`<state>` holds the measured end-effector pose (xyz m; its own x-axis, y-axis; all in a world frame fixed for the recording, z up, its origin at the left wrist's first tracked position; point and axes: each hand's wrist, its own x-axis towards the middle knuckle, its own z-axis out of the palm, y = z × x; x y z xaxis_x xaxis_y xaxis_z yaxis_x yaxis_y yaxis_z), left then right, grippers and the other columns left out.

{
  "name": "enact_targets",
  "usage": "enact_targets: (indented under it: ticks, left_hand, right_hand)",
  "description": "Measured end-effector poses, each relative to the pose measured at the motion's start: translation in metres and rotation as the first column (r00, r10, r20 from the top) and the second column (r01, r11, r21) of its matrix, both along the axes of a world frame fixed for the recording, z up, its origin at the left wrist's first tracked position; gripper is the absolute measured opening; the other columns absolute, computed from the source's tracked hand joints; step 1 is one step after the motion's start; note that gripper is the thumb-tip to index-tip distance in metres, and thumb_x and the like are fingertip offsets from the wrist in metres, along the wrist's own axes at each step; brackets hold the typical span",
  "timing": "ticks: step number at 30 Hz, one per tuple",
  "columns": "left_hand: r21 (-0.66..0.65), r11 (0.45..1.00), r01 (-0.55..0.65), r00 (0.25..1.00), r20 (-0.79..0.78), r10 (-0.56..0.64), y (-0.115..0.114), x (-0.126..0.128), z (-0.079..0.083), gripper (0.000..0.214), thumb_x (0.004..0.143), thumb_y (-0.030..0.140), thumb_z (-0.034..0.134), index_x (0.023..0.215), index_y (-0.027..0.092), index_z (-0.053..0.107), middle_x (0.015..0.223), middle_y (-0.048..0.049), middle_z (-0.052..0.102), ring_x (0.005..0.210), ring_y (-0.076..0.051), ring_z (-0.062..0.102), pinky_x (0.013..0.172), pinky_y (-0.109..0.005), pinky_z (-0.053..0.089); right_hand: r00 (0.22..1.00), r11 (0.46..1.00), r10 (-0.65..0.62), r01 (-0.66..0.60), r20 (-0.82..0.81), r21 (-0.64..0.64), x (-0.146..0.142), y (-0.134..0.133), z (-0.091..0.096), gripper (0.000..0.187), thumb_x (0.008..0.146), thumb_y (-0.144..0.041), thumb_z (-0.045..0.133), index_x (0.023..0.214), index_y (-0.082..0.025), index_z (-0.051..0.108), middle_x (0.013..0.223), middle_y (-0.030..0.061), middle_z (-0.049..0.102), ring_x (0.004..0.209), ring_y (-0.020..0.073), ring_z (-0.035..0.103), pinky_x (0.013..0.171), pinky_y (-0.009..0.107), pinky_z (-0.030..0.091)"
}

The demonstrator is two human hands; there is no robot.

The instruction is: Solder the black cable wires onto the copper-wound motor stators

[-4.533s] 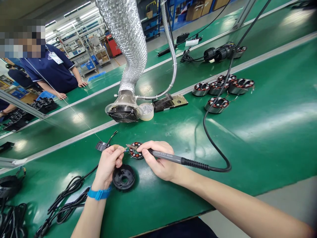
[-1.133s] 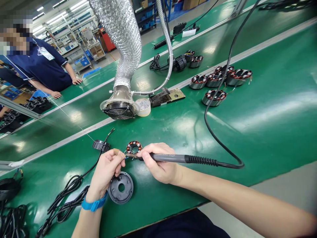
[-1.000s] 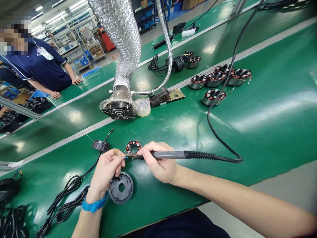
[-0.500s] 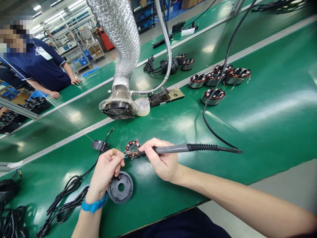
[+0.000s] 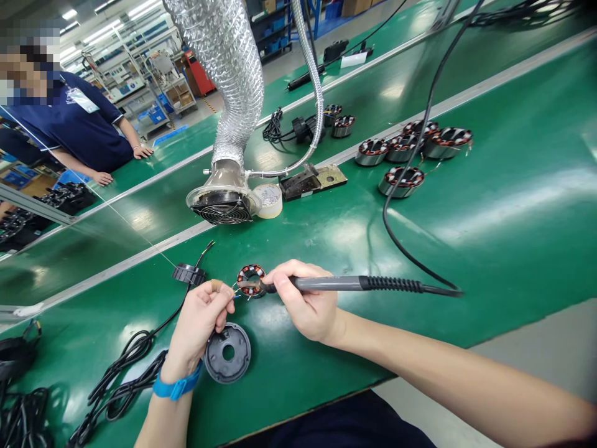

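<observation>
On the bench (image 5: pixel 326 379), low in the middle of the frame, the coil ring (image 5: pixel 250 280) lies flat between the two hands. The left hand (image 5: pixel 198 323) has its fingers (image 5: pixel 216 285) pinched almost shut on a thin wire (image 5: pixel 236 295) at the ring's edge, though the wire is too fine to follow closely. The right hand (image 5: pixel 303 305) curls its fingers around the soldering iron (image 5: pixel 336 284) like a pen, with the tip at the ring's near rim. That short pen grip suits fine work, and resting both wrists on the bench would help steady the tip and wire. A round black cover (image 5: pixel 227 352) lies just below the ring, with a black cable (image 5: pixel 119 386) to its left.
</observation>
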<state>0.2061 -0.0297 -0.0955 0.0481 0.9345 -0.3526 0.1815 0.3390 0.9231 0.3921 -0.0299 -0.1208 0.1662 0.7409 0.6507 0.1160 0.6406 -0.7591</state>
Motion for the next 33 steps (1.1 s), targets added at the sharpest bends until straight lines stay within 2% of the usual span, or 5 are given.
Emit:
enact_targets:
  ticks: [7,14,22,28,33]
  left_hand:
    - [0.002,1.000,-0.004,1.000,0.001,0.004,0.000,0.000,0.000,0.032,0.073,0.042,0.074,0.073,0.015,0.057,0.057,0.0028,0.059,0.036,-0.002,0.034,0.036,-0.016,0.027]
    - [0.006,1.000,0.010,1.000,-0.014,-0.010,-0.001,0.000,0.000,0.032,0.077,0.044,0.072,0.072,0.015,0.056,0.056,0.0032,0.057,0.037,-0.003,0.034,0.037,-0.017,0.028]
    - [0.092,0.987,0.129,0.990,-0.078,-0.122,-0.004,0.001,0.001,0.032,0.084,0.045,0.066,0.075,0.016,0.056,0.060,0.0020,0.059,0.041,-0.004,0.038,0.042,-0.019,0.031]
    - [0.101,0.980,0.174,0.983,-0.077,-0.166,-0.004,0.000,-0.002,0.033,0.087,0.046,0.063,0.077,0.016,0.056,0.061,0.0027,0.058,0.042,-0.005,0.039,0.044,-0.019,0.032]
    - [0.091,0.981,0.172,0.984,-0.073,-0.165,-0.004,-0.002,-0.004,0.034,0.088,0.048,0.061,0.077,0.016,0.056,0.065,0.0018,0.059,0.043,-0.005,0.040,0.045,-0.020,0.032]
  right_hand:
    - [0.999,0.999,0.006,-0.008,0.051,0.049,0.002,-0.003,0.004,0.018,0.090,-0.015,0.050,0.083,-0.021,0.065,0.069,-0.0001,0.071,0.057,0.0126,0.066,0.057,0.024,0.055]
    - [0.985,0.993,0.052,-0.069,0.163,0.098,-0.003,0.005,-0.002,0.019,0.093,-0.012,0.054,0.105,-0.020,0.065,0.088,0.0045,0.071,0.071,0.0134,0.066,0.067,0.025,0.056]
    - [0.944,0.978,0.206,-0.211,0.259,-0.009,-0.010,0.012,-0.018,0.042,0.094,-0.007,0.048,0.131,-0.025,0.052,0.108,0.0077,0.054,0.088,0.0146,0.063,0.081,0.029,0.056]
    - [0.910,0.943,0.325,-0.332,0.257,-0.017,-0.016,0.013,-0.028,0.048,0.094,-0.007,0.047,0.138,-0.027,0.044,0.110,0.0067,0.048,0.088,0.0127,0.062,0.083,0.027,0.055]
    - [0.856,0.935,0.337,-0.352,0.393,-0.035,-0.015,0.011,-0.029,0.050,0.093,-0.009,0.047,0.140,-0.025,0.042,0.116,0.0081,0.046,0.096,0.0164,0.058,0.086,0.029,0.053]
